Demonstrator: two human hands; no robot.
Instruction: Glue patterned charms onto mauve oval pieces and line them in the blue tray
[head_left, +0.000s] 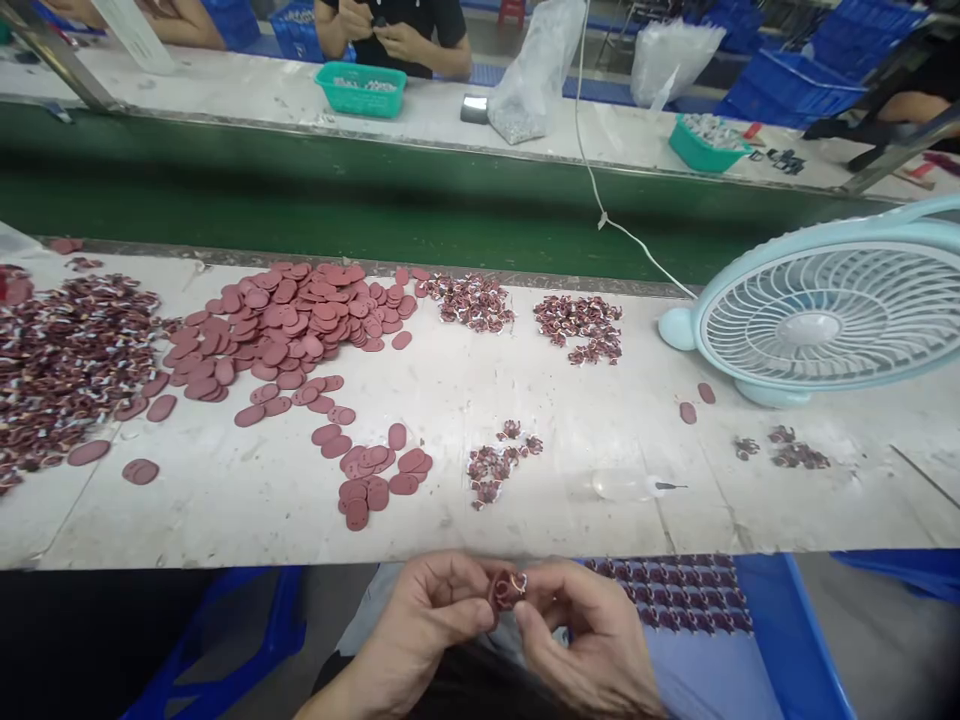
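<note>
Just below the table's front edge, my left hand (431, 625) pinches a small dark-red part (504, 592) between thumb and fingers. My right hand (581, 630) is closed on the same part from the other side, its thumb and forefinger at a pale, shiny bit of it. On the table above my hands lie a small cluster of similar dark-red parts (491, 470) and a group of flat red oval discs (375, 480). A clear bottle with a dark thin tip (626, 485) lies on its side to the right.
A large disc pile (285, 320) and a heap of dark parts (67, 360) cover the left. A pale blue fan (810, 325) stands at right. Rows of parts (675, 595) fill a blue tray (802, 640) below the edge. Across, a person's hands (375, 35) work near a green basket (360, 90).
</note>
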